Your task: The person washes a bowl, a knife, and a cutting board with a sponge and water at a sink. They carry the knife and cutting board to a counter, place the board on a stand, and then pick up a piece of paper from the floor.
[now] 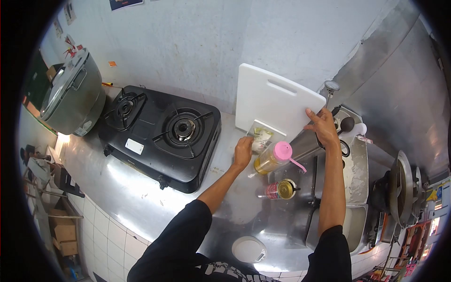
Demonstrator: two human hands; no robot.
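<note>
A white cutting board (277, 101) leans upright against the wall behind the steel counter. My right hand (323, 127) grips its right edge, thumb on the front face. With closed fingers, my left hand (243, 151) holds the left side of a clear container (261, 138) with a green and white packet inside, standing at the foot of the board. Just in front is a bottle of yellow liquid with a pink lid (282, 150). Nearer to me stands a red can with a gold top (285, 189).
A black two-burner stove (159, 136) sits left of the hands, with a large metal pot (77, 96) beyond it. Steel trays (355, 174) and utensils are at the right, beside a wok (401, 188). A white round container (249, 249) stands near the front edge.
</note>
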